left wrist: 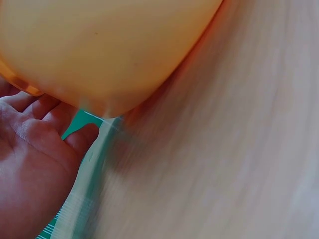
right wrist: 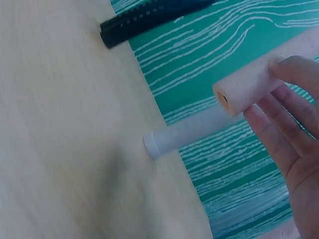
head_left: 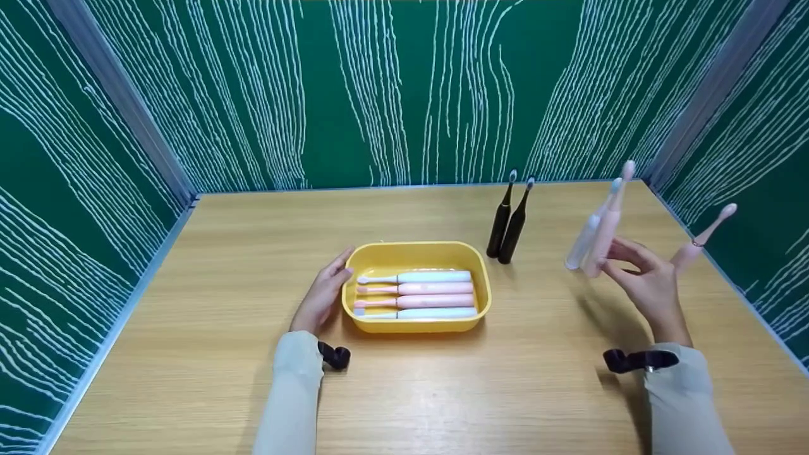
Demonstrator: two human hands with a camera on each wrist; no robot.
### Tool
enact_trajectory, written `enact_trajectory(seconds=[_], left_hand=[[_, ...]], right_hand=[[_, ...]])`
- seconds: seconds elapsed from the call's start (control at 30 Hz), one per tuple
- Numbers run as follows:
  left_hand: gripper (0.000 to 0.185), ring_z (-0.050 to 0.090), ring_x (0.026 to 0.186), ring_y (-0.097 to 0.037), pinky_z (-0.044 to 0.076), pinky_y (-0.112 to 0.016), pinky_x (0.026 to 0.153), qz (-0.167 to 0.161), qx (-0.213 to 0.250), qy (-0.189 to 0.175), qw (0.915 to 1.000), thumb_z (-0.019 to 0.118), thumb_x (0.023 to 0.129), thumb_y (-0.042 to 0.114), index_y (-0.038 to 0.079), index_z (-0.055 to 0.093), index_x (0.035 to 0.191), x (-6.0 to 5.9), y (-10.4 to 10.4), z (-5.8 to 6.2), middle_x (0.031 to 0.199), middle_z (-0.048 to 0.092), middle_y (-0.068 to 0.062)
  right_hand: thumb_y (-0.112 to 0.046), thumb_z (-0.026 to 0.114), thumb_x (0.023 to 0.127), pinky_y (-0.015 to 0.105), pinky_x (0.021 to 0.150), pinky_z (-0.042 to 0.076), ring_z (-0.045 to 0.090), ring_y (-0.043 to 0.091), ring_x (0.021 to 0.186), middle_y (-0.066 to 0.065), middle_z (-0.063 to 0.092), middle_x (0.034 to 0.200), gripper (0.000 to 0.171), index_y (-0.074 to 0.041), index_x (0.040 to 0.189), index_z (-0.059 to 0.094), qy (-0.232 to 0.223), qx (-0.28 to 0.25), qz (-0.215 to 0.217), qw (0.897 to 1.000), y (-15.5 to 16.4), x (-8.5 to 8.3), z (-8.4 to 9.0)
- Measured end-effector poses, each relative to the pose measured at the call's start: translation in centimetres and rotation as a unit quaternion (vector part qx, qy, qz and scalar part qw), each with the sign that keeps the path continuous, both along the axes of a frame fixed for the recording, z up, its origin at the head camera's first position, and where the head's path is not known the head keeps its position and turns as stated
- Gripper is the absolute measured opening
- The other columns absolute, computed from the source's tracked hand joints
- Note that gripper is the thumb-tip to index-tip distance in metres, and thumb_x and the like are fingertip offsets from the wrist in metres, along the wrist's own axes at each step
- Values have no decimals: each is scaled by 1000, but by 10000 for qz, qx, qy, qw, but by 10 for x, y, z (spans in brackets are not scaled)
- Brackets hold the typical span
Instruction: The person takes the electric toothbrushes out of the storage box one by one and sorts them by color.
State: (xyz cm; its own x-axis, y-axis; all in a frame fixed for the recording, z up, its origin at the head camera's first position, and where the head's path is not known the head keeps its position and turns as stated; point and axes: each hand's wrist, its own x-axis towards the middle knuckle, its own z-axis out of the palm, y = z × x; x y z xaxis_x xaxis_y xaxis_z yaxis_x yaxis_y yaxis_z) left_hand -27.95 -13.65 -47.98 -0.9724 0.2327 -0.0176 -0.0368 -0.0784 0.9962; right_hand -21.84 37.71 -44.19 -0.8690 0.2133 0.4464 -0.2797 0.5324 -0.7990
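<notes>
In the head view, my left hand (head_left: pixel 323 294) rests at the left end of a yellow basket (head_left: pixel 417 325), its fingers against the outer wall and the thumb at the rim. Inside lie several electric toothbrushes, white (head_left: pixel 436 277) and pink (head_left: pixel 436 301), side by side. At the right, my right hand (head_left: pixel 654 284) pinches the lower handle of a pink electric toothbrush (head_left: pixel 603 243), brush head up. The right wrist view shows its bottom end (right wrist: pixel 227 99) lifted off the table. A white electric toothbrush (head_left: pixel 581 243) stands just left of it, partly hidden.
Two black electric toothbrushes (head_left: pixel 515 227) stand upright behind the basket's right end. Another pink toothbrush (head_left: pixel 708 237) shows beyond my right hand, its lower part hidden. Green walls (head_left: pixel 417 95) with white lines enclose the wooden table (head_left: pixel 253 240) at the back and sides.
</notes>
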Motion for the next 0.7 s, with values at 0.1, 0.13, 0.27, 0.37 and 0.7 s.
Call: enact_trajectory(seconds=[0.1, 0.13, 0.27, 0.37, 0.7], left_hand=[[53, 12, 149, -27, 11, -39, 123, -22, 47, 53, 10000, 39, 100, 6, -1, 25, 150, 0, 0, -1, 160, 19, -15], [53, 12, 149, -27, 11, -39, 123, 1, 48, 35, 10000, 39, 100, 6, 0, 25, 150, 0, 0, -1, 160, 19, -15], [53, 12, 149, -26, 11, -38, 123, 37, 21, -28, 10000, 39, 100, 6, 1, 25, 150, -1, 1, -1, 160, 19, -13], [52, 11, 149, -24, 10, -37, 123, 53, -6, -92, 9999, 39, 100, 8, 2, 25, 151, -1, 1, -1, 160, 19, -12], [53, 12, 149, -24, 11, -37, 123, 65, -11, -194, 9998, 40, 100, 8, 5, 26, 151, 0, 0, 2, 161, 19, -10]], right_hand=[[-12, 71, 85, 3, 76, 49, 61, -8, 94, -29, 62, 102, 44, -6, 128, 61, -72, 27, -207, 9998, 7, 5, -2], [-12, 71, 86, 3, 77, 49, 60, -8, 94, -29, 62, 103, 45, -7, 129, 61, -93, 0, -223, 9997, 10, 7, -3], [-10, 71, 86, 3, 78, 48, 60, -9, 95, -28, 63, 105, 46, -7, 131, 59, -107, -51, -289, 9995, 19, 13, -7], [-12, 71, 86, 2, 78, 47, 59, -8, 96, -27, 63, 105, 46, -9, 131, 59, -247, -169, -430, 9986, 25, 17, -10], [-9, 71, 85, 3, 80, 48, 59, -3, 97, -25, 65, 103, 44, -4, 128, 61, -460, -637, -619, 9950, 38, 30, -14]])
